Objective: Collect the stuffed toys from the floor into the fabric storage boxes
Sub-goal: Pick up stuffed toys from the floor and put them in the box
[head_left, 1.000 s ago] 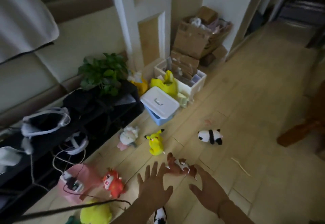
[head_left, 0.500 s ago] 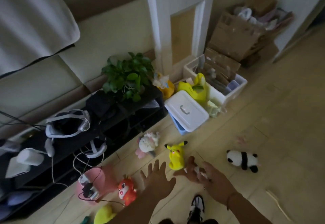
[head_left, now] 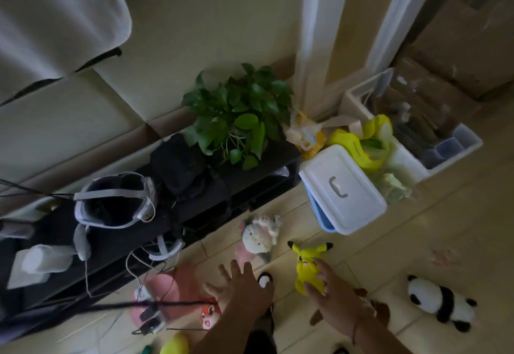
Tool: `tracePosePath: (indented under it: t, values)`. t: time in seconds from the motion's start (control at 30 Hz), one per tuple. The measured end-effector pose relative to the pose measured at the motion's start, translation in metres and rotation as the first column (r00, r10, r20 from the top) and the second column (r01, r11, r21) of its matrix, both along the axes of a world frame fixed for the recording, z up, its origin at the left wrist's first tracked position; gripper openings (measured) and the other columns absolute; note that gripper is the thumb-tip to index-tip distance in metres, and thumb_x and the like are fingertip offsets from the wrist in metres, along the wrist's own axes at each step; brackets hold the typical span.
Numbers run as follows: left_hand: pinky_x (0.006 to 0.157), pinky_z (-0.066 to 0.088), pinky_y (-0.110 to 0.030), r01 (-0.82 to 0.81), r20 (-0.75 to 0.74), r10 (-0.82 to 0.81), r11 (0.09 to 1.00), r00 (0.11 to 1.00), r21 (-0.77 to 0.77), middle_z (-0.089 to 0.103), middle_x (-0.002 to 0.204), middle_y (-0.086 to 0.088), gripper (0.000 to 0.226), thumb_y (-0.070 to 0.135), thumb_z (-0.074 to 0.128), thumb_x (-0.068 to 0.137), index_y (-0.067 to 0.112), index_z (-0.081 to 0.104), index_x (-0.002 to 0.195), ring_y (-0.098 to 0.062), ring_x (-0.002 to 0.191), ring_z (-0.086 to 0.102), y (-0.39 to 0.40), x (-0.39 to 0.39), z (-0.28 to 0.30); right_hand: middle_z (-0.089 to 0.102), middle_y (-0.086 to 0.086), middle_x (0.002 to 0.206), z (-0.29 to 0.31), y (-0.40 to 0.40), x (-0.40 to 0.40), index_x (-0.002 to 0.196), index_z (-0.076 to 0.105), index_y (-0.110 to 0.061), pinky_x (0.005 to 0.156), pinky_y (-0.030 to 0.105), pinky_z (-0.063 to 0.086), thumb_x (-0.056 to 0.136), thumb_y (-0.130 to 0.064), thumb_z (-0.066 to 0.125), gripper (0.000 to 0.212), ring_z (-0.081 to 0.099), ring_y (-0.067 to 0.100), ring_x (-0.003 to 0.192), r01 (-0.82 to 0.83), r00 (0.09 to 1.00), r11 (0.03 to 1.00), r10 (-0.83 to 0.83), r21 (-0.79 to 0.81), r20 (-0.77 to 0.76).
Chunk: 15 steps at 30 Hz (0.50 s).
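Observation:
Several stuffed toys lie on the tiled floor. A yellow Pikachu toy (head_left: 307,266) stands upright, and my right hand (head_left: 338,299) reaches it with spread fingers touching its right side and base. My left hand (head_left: 244,288) hovers open to its left, above a small black-and-white object (head_left: 265,281). A white fluffy toy (head_left: 258,238) lies just beyond the hands. There is a panda toy (head_left: 442,303) at the right, and a red toy (head_left: 210,316) below my left wrist. A brown toy (head_left: 382,312) is partly hidden under my right forearm. A yellow toy (head_left: 175,345) shows at the bottom edge.
A low black shelf (head_left: 264,164) along the wall carries a potted plant (head_left: 239,114), a dark bag and headsets with trailing cables. A blue box with a white lid (head_left: 342,189) and a white crate (head_left: 450,153) stand at the back right. A pink soft item (head_left: 169,287) holds a charger.
The view has swung left and closer to the floor. My right hand has left the brown toy and come up against the Pikachu toy. My left hand stays spread.

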State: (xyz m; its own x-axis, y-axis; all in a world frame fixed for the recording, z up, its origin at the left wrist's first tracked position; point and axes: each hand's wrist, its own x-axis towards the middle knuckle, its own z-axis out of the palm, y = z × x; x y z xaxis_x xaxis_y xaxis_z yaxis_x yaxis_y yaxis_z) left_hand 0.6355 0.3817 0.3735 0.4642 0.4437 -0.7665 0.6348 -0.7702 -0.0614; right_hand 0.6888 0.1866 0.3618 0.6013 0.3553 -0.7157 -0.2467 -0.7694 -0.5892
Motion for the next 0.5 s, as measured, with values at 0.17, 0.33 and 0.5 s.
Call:
tracePosePath:
  t: [0.17, 0.33, 0.5]
  values:
    - [0.107, 0.015, -0.073, -0.077, -0.141, 0.074, 0.997, 0.987, -0.018, 0.004, 0.162, 0.001, 0.076, 0.069, 0.036, 0.085, 0.031, 0.021, 0.149, -0.038, 0.147, -0.002, 0.066, 0.045, -0.077, 0.053, 0.001, 0.135, -0.082, 0.055, 0.037, 0.147, 0.025, -0.029, 0.096, 0.032, 0.046, 0.089, -0.046, 0.056, 0.068, 0.057, 0.016, 0.113, 0.119, 0.987, 0.99, -0.126, -0.071, -0.101]
    - [0.112, 0.015, -0.066, -0.03, -0.194, 0.025, 0.999, 0.981, -0.023, 0.005, 0.162, -0.007, 0.084, 0.071, 0.041, 0.081, 0.026, 0.022, 0.15, -0.042, 0.146, 0.002, 0.119, 0.078, -0.226, 0.043, 0.002, 0.145, -0.205, 0.09, 0.074, 0.149, 0.023, -0.026, 0.101, 0.029, 0.039, 0.091, -0.043, 0.056, 0.068, 0.046, 0.017, 0.13, 0.068, 0.99, 0.993, -0.08, -0.097, -0.119]
    - [0.113, 0.022, -0.062, -0.083, -0.213, 0.061, 0.992, 0.975, -0.099, 0.004, 0.162, -0.012, 0.098, 0.079, 0.044, 0.077, 0.022, 0.016, 0.152, -0.045, 0.145, 0.011, 0.144, 0.095, -0.406, 0.04, 0.005, 0.146, -0.368, 0.13, 0.111, 0.147, 0.027, -0.023, 0.108, 0.031, 0.037, 0.089, -0.039, 0.059, 0.068, 0.042, 0.021, 0.131, -0.096, 0.995, 0.99, 0.095, -0.107, -0.014]
